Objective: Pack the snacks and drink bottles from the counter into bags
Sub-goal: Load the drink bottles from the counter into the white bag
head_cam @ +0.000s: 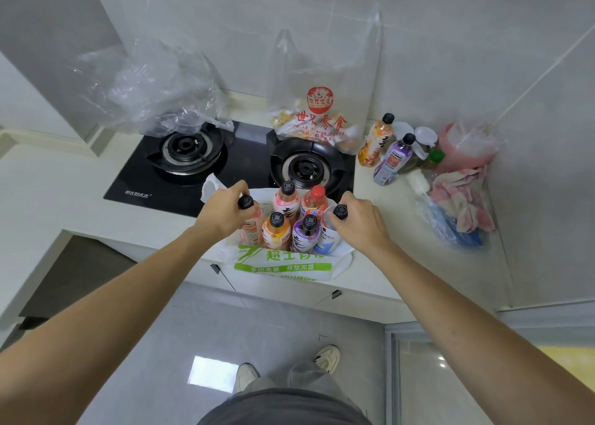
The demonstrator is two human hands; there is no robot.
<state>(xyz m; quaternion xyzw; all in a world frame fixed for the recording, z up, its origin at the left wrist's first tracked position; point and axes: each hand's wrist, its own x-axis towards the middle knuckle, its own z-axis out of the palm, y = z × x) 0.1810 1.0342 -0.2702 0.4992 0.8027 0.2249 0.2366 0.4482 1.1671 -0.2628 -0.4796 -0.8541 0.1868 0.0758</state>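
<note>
Low centre: my white bag [283,263] sits at the counter edge, with six bottles upright inside. My left hand [225,213] curls round the neck of the pink bottle [250,222] at the bag's left; my right hand [357,218] is clamped on the blue bottle [328,234] at its right. Both long axes run vertical, straight beneath the fingers. Further right, two loose bottles [383,149] stand nearer my right hand. Behind them, the snack bag [322,115] rests on the stove [180,180].
</note>
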